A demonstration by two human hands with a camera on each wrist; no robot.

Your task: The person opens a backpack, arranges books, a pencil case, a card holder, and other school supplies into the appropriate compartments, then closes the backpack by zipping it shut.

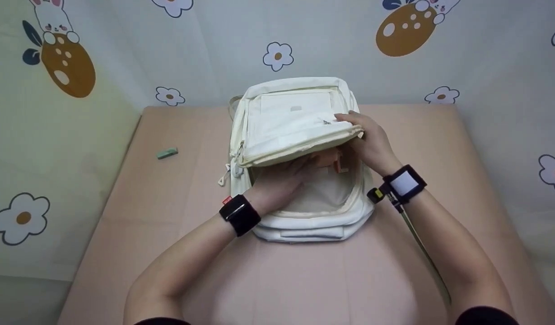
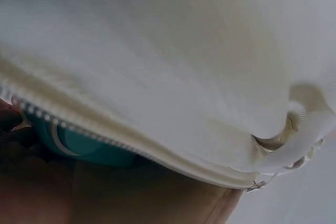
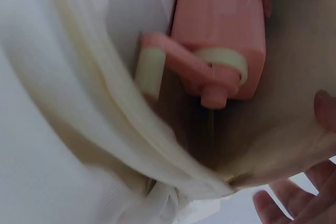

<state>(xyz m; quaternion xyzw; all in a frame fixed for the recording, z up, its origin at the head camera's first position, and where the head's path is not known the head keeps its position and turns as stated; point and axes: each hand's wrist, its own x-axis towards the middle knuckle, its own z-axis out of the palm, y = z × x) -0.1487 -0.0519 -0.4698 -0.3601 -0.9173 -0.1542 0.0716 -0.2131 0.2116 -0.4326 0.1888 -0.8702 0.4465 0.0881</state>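
Green block (image 1: 167, 153): lay left of centre on the pink tabletop (image 1: 137, 198).
Left hand (image 1: 279, 187): mid-frame, inside the white backpack (image 1: 311, 222); the flap (image 1: 295, 128) blocked its fingers, so I couldn't tell its grip.
Pink device (image 3: 220, 19): in the bag's mouth, right of centre; right-wrist view bared its crank (image 3: 184, 61), left-wrist only something teal (image 2: 94, 142).
Right hand (image 1: 372, 142): right of centre, pinched the raised flap.

The backpack (image 1: 295, 101) is showing cream-white over a dusty-pink table cover (image 1: 304, 280). At the backpack's nine o'clock a small block (image 1: 167, 153) is showing green. The cranked gadget (image 3: 220, 19) is displaying pink with cream parts. The pale backdrop (image 1: 214, 54) is carrying white flowers (image 1: 278, 56) with brown centres and, at ten o'clock, a brown oval (image 1: 76, 72) with white spots
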